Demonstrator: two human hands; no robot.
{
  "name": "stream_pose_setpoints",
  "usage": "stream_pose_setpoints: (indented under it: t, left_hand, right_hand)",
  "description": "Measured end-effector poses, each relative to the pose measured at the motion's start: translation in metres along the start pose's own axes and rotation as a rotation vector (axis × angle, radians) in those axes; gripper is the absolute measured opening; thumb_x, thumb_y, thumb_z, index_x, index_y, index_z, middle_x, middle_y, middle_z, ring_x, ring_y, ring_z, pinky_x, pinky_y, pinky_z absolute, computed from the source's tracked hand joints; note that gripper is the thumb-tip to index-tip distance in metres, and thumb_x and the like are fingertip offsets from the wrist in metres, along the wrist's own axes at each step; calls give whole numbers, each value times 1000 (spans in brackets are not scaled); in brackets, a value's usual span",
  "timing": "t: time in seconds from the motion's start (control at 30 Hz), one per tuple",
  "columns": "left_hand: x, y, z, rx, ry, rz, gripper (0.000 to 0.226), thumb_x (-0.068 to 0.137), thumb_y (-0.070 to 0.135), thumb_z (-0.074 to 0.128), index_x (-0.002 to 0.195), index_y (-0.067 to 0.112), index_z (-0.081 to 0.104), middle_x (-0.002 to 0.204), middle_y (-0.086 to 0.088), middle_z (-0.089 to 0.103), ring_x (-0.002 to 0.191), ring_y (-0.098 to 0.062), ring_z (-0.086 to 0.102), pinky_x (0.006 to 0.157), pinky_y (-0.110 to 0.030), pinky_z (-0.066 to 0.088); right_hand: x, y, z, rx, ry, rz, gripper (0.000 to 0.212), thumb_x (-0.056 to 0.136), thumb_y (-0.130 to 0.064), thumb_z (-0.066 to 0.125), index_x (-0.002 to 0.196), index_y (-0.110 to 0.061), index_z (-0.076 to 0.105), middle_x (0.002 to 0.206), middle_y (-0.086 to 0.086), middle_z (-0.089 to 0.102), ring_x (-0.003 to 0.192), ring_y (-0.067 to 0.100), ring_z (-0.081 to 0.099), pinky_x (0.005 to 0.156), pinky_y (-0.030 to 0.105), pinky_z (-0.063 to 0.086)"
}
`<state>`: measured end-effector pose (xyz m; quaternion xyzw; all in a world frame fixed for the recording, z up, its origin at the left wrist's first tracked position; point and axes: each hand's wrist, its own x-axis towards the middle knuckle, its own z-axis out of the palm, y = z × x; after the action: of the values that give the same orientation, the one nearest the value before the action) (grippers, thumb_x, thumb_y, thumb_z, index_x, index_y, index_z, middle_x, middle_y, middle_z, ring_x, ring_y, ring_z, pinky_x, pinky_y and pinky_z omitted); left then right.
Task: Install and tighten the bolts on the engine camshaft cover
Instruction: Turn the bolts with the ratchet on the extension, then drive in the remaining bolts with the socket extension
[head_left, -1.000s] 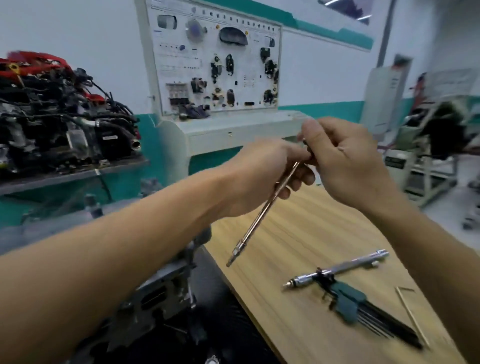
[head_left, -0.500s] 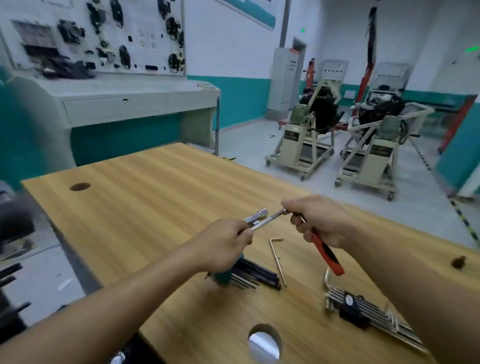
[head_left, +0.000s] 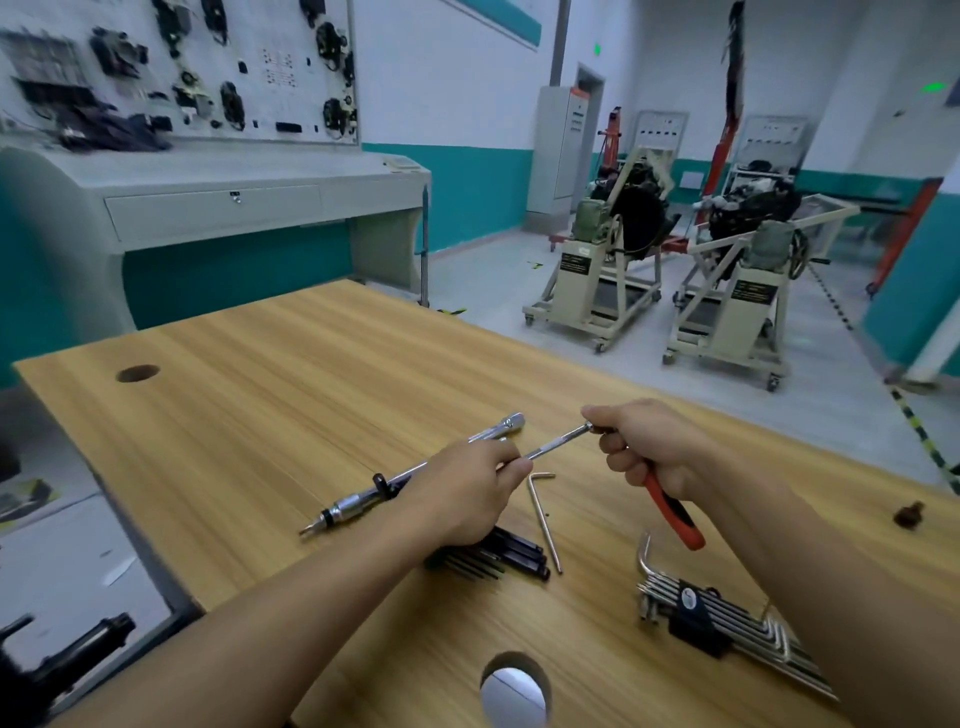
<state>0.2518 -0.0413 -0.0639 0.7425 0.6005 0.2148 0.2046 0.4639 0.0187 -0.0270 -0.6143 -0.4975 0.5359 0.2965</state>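
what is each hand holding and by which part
The right hand grips the red-handled ratchet by the upper part of its handle, the red end sticking out below. The left hand pinches the silver extension bar at its near end.

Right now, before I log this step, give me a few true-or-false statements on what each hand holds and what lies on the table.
The right hand grips a red-handled tool. True.
The left hand holds nothing. False: it pinches the slim metal rod that runs to the right hand.
A loose hex key lies on the table. True.
The silver hex key set hangs on the wall. False: it lies on the table.
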Motion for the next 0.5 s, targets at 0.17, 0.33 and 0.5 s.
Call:
stream_pose_setpoints:
  t: [0.17,0.33,0.5]
  left_hand:
    - [29,0,4,29,-83,-35,55,93,29,57,145,25,37,119,-5,62,99,-25,60,74,-31,44]
    - [32,-10,17,-91,-114,-76,59,85,11,56,141,22,44,108,6,57,85,-9,53,60,-12,36]
    - [32,-20,17,0,-125,-32,53,83,5,55,133,21,51,112,1,59,97,-18,58,83,-31,52]
  right_hand:
    - [0,-3,-35,115,124,1,26,100,-28,54,77,-18,45,54,-6,26,43,8,18,36,19,12]
    - [2,16,-28,74,138,-2,24,99,-27,55,81,-18,44,52,-6,29,41,8,21,35,20,14]
    - [11,17,-21,75,134,6,22,98,-26,56,82,-17,43,51,-6,29,42,9,21,37,21,15]
